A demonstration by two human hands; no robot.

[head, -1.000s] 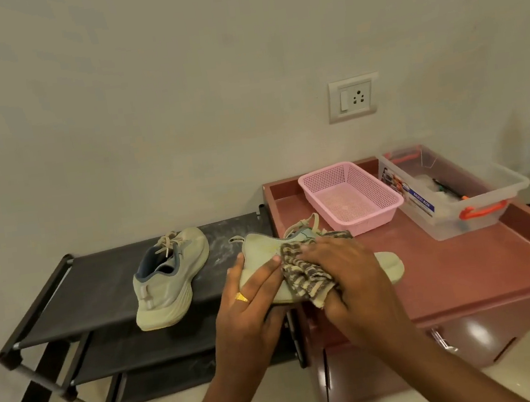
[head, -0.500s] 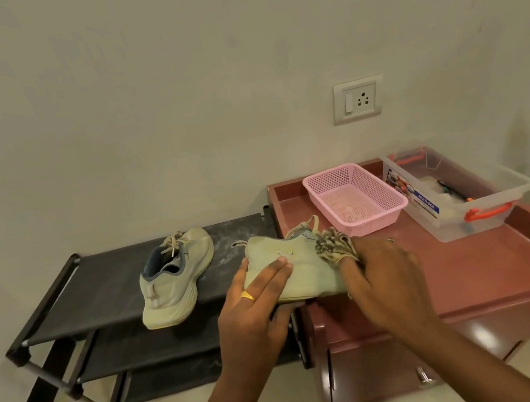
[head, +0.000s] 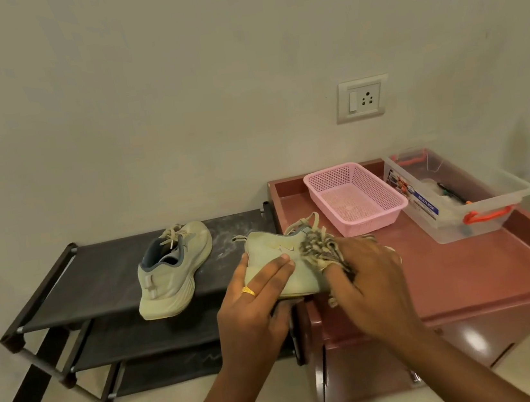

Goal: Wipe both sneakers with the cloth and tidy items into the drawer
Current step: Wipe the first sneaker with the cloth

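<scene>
One pale green sneaker [head: 173, 273] lies on the top shelf of the black shoe rack [head: 98, 280]. The second sneaker [head: 278, 263] is held on its side over the gap between rack and cabinet. My left hand [head: 254, 307] grips its heel end, fingers over the side and thumb underneath. My right hand [head: 368, 281] presses a striped cloth [head: 318, 247] against the sneaker's front half, fingers curled round the cloth and hiding the toe. The cabinet drawer front [head: 445, 355] below is closed.
On the reddish cabinet top [head: 452, 277] stand an empty pink basket [head: 354, 199] and a clear plastic box [head: 451, 196] with orange handles and small items inside. A wall socket [head: 361, 98] sits above. The rack has lower shelves; pale floor lies below.
My right hand slid the cloth from the sneaker's middle toward its toe end on the right. The left hand kept its hold on the heel.
</scene>
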